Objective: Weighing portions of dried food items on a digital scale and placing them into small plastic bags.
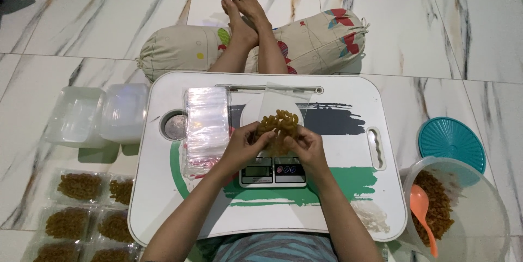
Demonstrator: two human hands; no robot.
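A small clear plastic bag (279,125) partly filled with brown curly pasta is held upright over a white kitchen scale (272,172). My left hand (244,143) pinches the bag's left side and my right hand (308,147) pinches its right side. The scale stands in the middle of a white lap table (348,207) with painted dark and green strokes. A stack of empty clear bags (206,128) lies just left of my left hand.
Several filled pasta bags (90,213) lie on the floor at lower left, beside two clear plastic boxes (101,116). At right stands a clear tub of pasta (463,207) with an orange spoon (422,213) and a teal lid (451,141). My legs rest on a patterned bolster (321,41).
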